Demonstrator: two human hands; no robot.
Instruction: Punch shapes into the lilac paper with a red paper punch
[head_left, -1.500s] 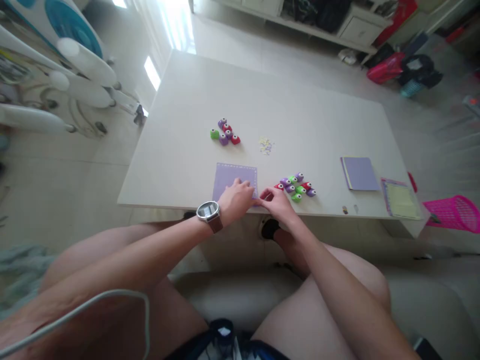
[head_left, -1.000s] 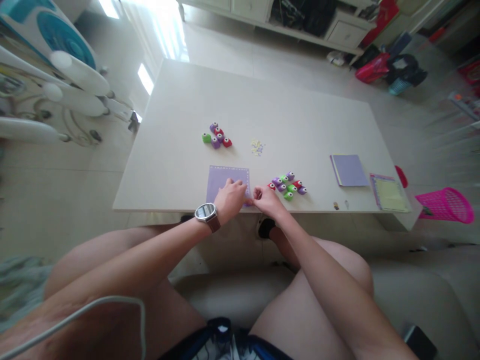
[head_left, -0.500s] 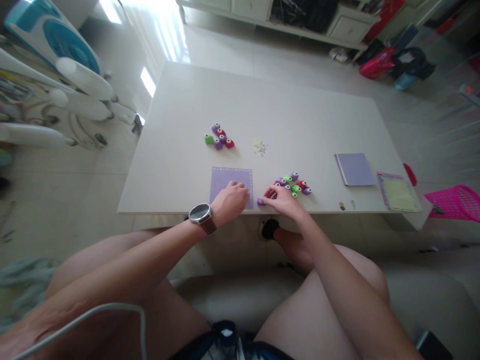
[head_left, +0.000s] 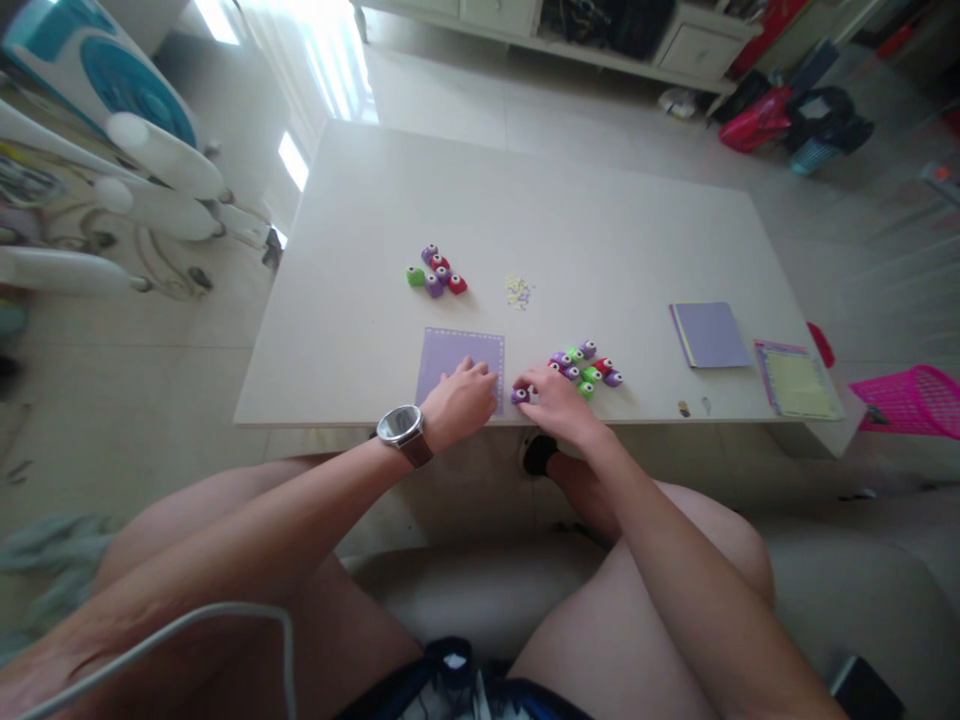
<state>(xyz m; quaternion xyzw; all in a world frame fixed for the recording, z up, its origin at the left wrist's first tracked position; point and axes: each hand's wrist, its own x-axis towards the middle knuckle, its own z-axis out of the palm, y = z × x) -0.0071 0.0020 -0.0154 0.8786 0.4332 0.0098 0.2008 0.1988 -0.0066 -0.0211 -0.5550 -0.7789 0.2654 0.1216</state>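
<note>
A square sheet of purple paper [head_left: 457, 357] lies at the table's front edge, with small punched holes along its far and right sides. My left hand [head_left: 463, 395] rests on it, fingers spread and lying flat. By the sheet's lower right side, the thumb and fingers of my right hand [head_left: 559, 402] straddle a small purple paper punch [head_left: 519, 397], touching its sides. Just beyond that hand is a cluster of purple, green and red punches [head_left: 589, 372], partly hidden by it. Tiny yellow and purple paper cut-outs [head_left: 519, 292] lie in a pile farther back.
Another group of punches [head_left: 436, 272] stands back left on the white table [head_left: 360, 220]. To the right lie a stack of purple paper [head_left: 709, 335], a yellow sheet pack [head_left: 796, 380] and two tiny items [head_left: 684, 408]. A pink basket [head_left: 911, 400] stands past the right edge.
My right fingers have spread and shifted a little left around the purple punch, so more of it shows. My left hand stays on the paper.
</note>
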